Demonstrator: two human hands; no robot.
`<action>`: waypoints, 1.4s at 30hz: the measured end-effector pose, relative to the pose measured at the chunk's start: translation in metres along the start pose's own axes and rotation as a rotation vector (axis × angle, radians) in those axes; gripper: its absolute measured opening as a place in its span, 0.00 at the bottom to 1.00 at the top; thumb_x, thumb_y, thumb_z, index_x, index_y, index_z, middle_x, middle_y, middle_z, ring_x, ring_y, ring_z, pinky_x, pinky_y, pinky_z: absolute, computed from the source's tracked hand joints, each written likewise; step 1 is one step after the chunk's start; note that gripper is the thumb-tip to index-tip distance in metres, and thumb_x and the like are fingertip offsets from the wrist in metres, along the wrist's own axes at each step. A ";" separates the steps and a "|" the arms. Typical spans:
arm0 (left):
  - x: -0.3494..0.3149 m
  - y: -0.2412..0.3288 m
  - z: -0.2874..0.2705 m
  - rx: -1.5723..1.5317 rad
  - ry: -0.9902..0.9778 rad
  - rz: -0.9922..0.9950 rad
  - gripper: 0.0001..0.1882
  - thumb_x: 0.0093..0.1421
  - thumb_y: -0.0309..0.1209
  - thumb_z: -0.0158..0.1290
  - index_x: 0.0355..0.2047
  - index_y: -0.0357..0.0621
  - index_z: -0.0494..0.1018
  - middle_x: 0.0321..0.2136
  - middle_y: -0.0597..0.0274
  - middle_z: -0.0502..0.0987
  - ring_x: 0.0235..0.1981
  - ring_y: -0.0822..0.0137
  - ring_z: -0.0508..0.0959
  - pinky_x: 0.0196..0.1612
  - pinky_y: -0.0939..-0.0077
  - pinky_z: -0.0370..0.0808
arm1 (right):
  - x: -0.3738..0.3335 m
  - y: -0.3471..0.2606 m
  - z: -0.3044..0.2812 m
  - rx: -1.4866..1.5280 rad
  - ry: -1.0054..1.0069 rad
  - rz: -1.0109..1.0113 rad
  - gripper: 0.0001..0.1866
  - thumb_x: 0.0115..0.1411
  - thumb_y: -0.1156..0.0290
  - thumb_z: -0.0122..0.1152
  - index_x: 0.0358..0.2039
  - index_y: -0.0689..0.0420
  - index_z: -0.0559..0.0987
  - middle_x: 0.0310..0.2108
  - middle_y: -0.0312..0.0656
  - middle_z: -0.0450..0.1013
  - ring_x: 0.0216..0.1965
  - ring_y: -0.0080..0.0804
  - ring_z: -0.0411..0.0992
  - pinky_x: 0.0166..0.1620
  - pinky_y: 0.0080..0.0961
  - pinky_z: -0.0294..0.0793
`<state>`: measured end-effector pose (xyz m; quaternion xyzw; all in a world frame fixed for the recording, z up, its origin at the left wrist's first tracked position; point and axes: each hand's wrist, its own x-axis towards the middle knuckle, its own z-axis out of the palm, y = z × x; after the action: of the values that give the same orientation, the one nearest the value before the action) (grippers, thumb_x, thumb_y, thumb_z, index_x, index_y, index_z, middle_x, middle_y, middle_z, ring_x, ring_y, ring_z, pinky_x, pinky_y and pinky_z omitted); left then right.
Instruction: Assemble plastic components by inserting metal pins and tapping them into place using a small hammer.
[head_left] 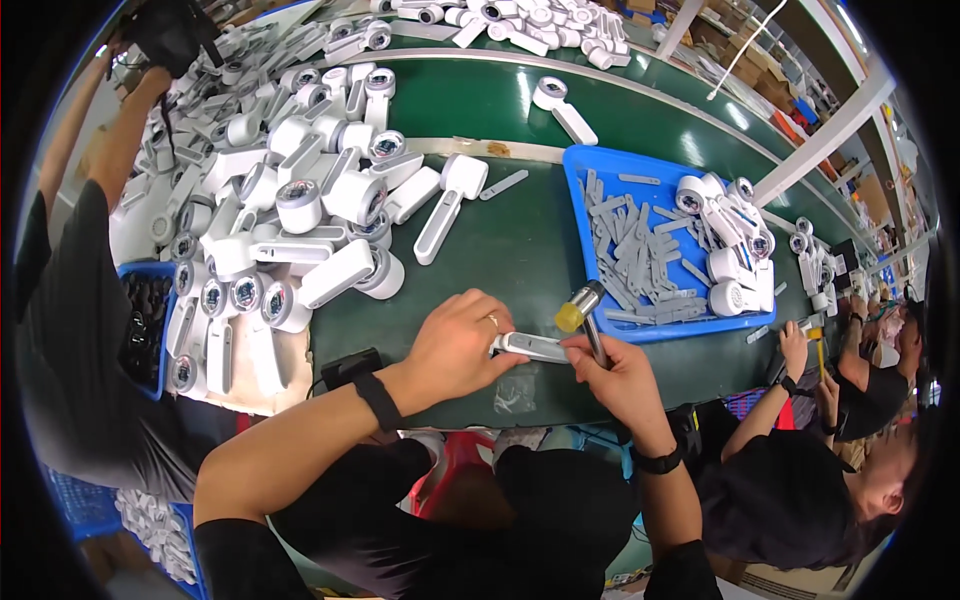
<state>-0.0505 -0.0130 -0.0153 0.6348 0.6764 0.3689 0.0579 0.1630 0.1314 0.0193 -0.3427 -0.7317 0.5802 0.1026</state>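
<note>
Left hand [458, 340] of mine lies palm-down on the green work surface [520, 250], fingers curled over one end of a white handle-shaped part [530, 347] and pressing it flat against the mat; right hand [618, 375] is closed around the shaft of a small mallet [581, 307], its yellow-and-grey head raised just above the free end of that part; so I read both hands as gripping, one on the part, one on the tool. Beyond the mallet, close by, sits a blue tray [600, 165] with a heap of grey strips [635, 255] in its left half and several white round-headed units [730, 235] in its right; to my left a big pile of white handheld devices [290, 200] spreads over the surface, some showing a lens-like round face. A black box [345, 367] rests at the near edge beside my left wrist; a person in a dark shirt [70, 330] stands on the far left, another person [850, 400] works on the right.
</note>
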 end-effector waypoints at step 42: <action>0.004 -0.016 0.002 0.077 0.090 0.378 0.20 0.49 0.30 0.74 0.40 0.39 0.79 0.41 0.58 0.83 0.45 0.58 0.81 0.54 0.55 0.77 | 0.015 -0.027 -0.012 -0.122 -0.122 0.227 0.14 0.69 0.64 0.66 0.51 0.55 0.86 0.20 0.28 0.74 0.17 0.10 0.62 0.22 0.16 0.58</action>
<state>-0.0630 -0.0077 -0.0240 0.7351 0.5608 0.3750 -0.0671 0.1478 0.1474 0.0437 -0.3929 -0.7271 0.5622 -0.0297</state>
